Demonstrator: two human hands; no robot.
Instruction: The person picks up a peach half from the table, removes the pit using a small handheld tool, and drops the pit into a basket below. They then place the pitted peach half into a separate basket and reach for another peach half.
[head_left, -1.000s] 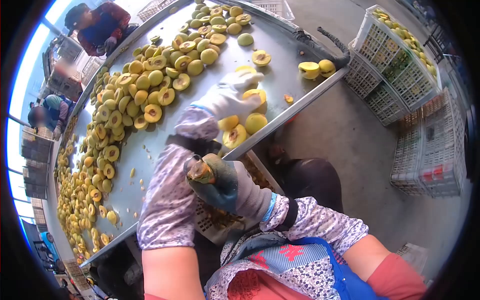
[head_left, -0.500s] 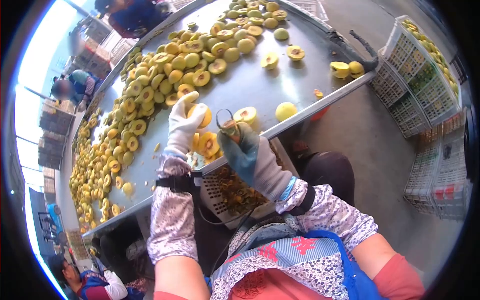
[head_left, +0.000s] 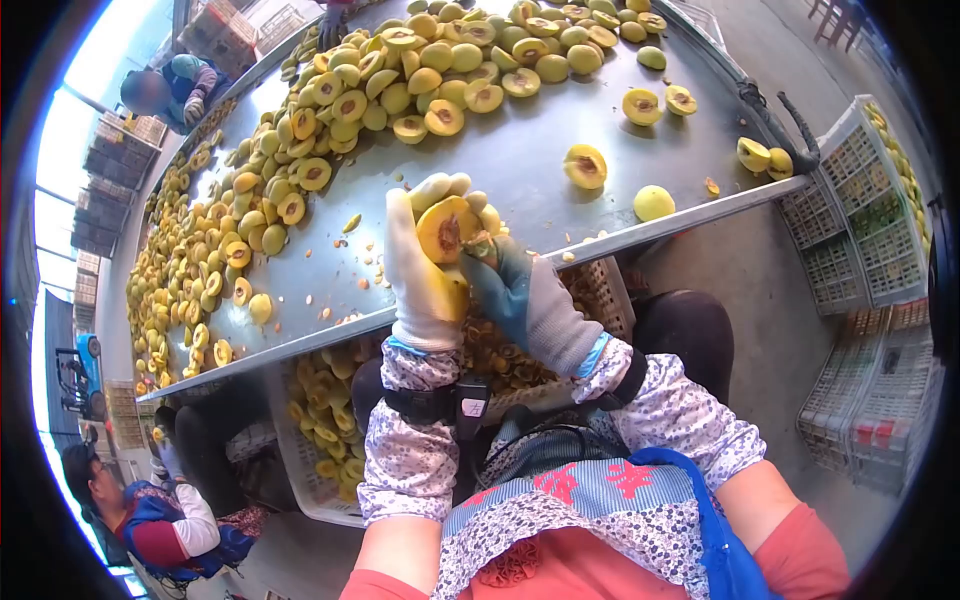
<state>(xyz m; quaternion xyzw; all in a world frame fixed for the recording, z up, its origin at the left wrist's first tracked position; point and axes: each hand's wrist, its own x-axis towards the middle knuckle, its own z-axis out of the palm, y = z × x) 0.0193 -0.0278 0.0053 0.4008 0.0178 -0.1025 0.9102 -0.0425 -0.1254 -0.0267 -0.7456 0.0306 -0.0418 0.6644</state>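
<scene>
My left hand (head_left: 415, 270), in a pale glove, is wrapped round a peach half (head_left: 441, 230) whose cut face with a brown centre is turned toward my right hand. More yellow, perhaps another half, shows low in the left palm. My right hand (head_left: 525, 305), in a grey and blue glove, is closed round the pitting tool (head_left: 482, 246), its end against the cut face; its loop is hidden now. Both hands are over the near edge of the metal table (head_left: 560, 215). A peach half (head_left: 585, 166) and a rounded peach piece (head_left: 654, 203) lie beyond.
A large heap of peach halves (head_left: 350, 105) covers the table's far left. Below the edge are a crate of scraps (head_left: 615, 290) and a crate of halves (head_left: 320, 420). Stacked crates (head_left: 850, 210) stand at right. A co-worker (head_left: 165, 510) sits lower left; another (head_left: 175, 90) is farther off.
My left hand has drawn back from the heap with a peach half. The right hand has brought the tool against it. The view has shifted, showing the lower-left crate.
</scene>
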